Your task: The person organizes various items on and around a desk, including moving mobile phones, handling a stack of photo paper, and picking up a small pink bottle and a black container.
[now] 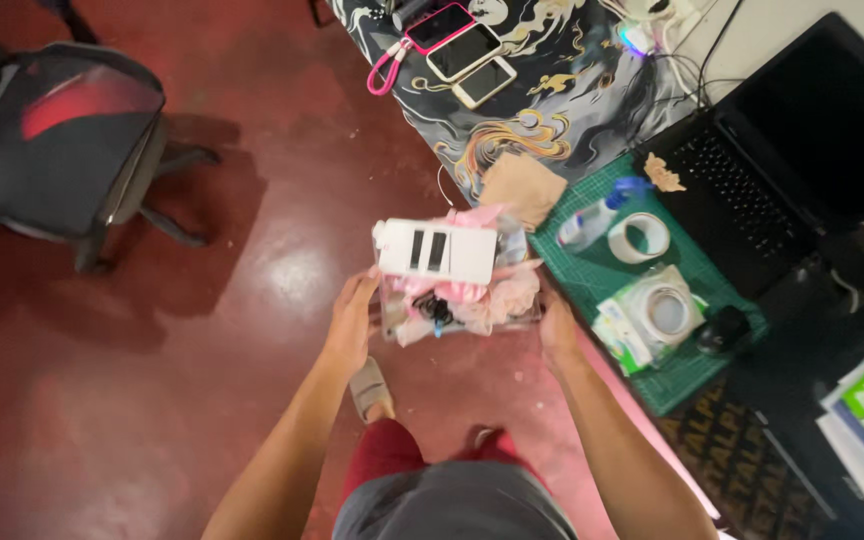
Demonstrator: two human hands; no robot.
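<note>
the clear box [457,300] of pink odds and ends hangs in the air above the red floor [152,420], just off the edge of the table [512,90], with a white rectangular piece [439,250] bearing two dark bars lying across its top. the picture is smeared with motion, so what exactly fills it is hard to tell beyond pink scraps and something dark and tangled near the front.

to carry it well, i judge it should stay level, with even pressure from both sides, since the white piece only rests loosely on top and could slide off.

the left hand [354,318] presses flat against the box's left wall, fingers spread and curled round it. the right hand [558,330] clamps the right wall likewise, fingers mostly hidden behind the box.

just beside the right hand lies a green cutting mat [592,280] with a roll of tape [640,237] and a small bottle [592,222]. beyond are a black laptop [782,150] and three phones [462,50]. a chair [62,140] stands well apart.
</note>
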